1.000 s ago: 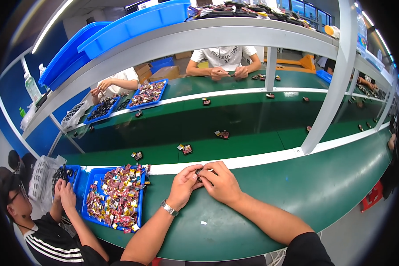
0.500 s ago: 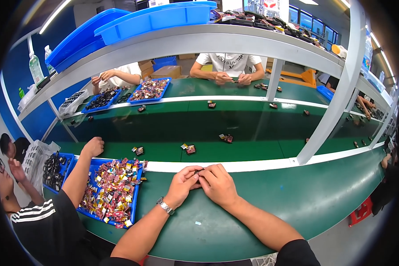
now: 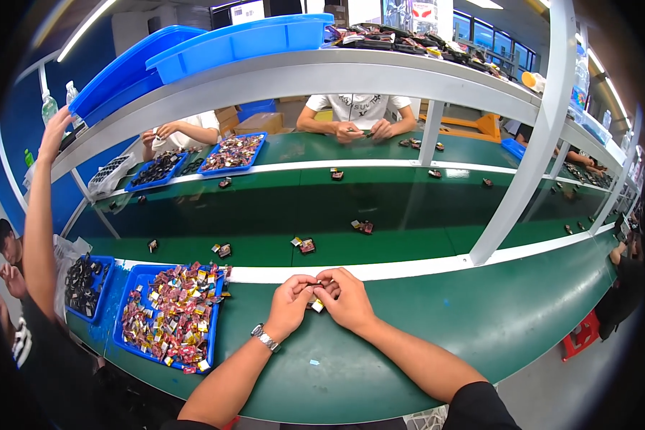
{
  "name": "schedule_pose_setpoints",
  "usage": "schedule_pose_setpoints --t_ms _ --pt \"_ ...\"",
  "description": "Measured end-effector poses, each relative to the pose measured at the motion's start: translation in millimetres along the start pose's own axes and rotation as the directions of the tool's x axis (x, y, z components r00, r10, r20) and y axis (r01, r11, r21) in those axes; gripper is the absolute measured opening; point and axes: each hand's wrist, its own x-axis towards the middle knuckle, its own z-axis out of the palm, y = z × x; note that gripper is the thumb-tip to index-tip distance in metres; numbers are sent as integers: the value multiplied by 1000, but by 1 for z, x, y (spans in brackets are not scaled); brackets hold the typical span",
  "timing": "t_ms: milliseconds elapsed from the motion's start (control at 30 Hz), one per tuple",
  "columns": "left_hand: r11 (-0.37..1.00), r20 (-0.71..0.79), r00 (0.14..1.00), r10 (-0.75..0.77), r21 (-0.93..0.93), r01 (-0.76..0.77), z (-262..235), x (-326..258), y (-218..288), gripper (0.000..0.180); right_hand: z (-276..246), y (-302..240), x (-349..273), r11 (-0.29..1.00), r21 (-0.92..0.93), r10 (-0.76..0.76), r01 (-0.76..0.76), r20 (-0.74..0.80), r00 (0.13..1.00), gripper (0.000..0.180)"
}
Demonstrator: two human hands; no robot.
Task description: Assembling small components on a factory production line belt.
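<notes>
Above the green bench top, my left hand point(image 3: 289, 309) and my right hand point(image 3: 347, 301) meet with fingertips pinched together. Between them they hold a small dark part, mostly covered by the fingers. A yellow-and-white piece point(image 3: 317, 305) shows just below the fingertips and seems to hang from that part. Left of my hands stands a blue tray point(image 3: 217, 315) heaped with small reddish pieces bearing yellow and white tags point(image 3: 168, 312). Beyond my hands, similar small dark-and-red parts point(image 3: 306, 246) lie spaced out on the green conveyor belt point(image 3: 258, 247).
A second blue tray point(image 3: 110, 285) of black parts stands at the far left. A co-worker's raised arm point(image 3: 43, 215) reaches the overhead shelf point(image 3: 265, 75), where blue bins point(image 3: 244, 46) sit. A white upright post point(image 3: 527, 165) rises to the right. Other people work across the belt.
The co-worker's arm at left has gone from over the belt up to the shelf. Another small part now lies on the belt there. The yellow-and-white piece has come into view beneath my fingers.
</notes>
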Motion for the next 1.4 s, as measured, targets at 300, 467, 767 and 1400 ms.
schedule_pose_setpoints --t_ms 300,467,767,1400 --pt "983 77 995 62 -176 -47 -2 2 3 26 -134 90 85 834 -421 189 -357 -390 901 18" --pt "988 84 996 43 -150 -30 -4 1 2 25 -127 74 112 572 -751 149 -329 -299 943 38" --pt "986 128 991 27 -164 -5 -8 0 9 25 -113 70 110 736 -648 179 -198 -96 979 69" --pt "952 285 947 -148 -218 214 -9 -5 15 36 -53 -20 -17 799 -298 -393 522 399 828 46"
